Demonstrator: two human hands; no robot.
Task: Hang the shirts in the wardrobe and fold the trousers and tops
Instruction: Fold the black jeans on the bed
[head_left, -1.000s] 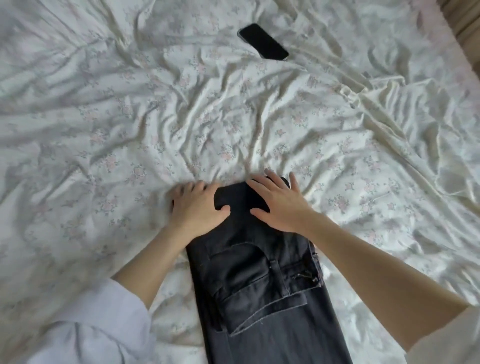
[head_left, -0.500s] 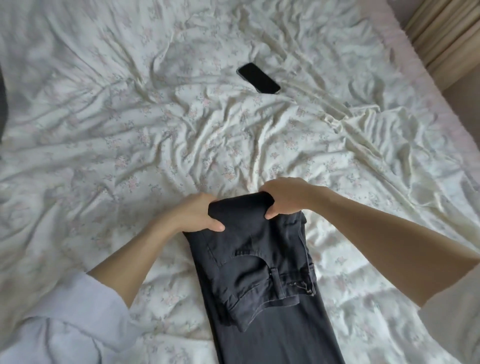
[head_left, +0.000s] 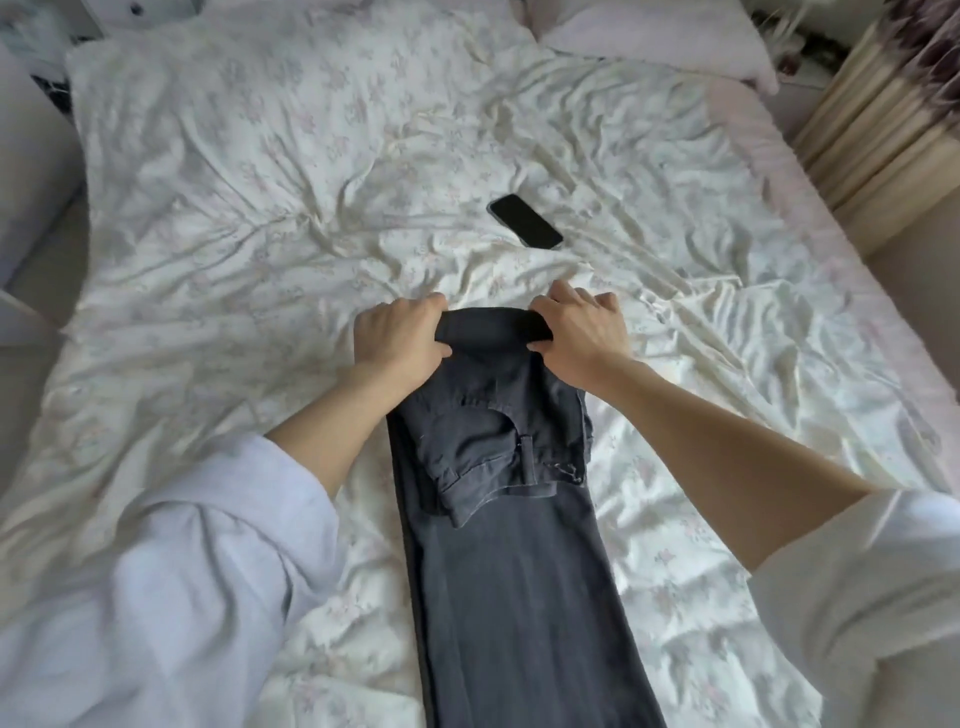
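Dark grey trousers (head_left: 509, 545): lying lengthwise on the bed (head_left: 234, 208), running from its near edge toward the middle, far end folded over.
Left hand (head_left: 400, 338): gripping the left side of the folded far end, fingers curling over it, thumb on top.
Right hand (head_left: 582, 332): pinching the right side of the same fold, thumb underneath.
Phone (head_left: 524, 221): lying screen-dark on the floral sheet beyond the hands, apart from the trousers.
Pillow (head_left: 649, 36): sitting at the far right corner.

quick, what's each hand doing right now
Left hand: closed, gripping the left end of the folded edge of the dark trousers.
Right hand: closed, gripping the right end of the same fold.
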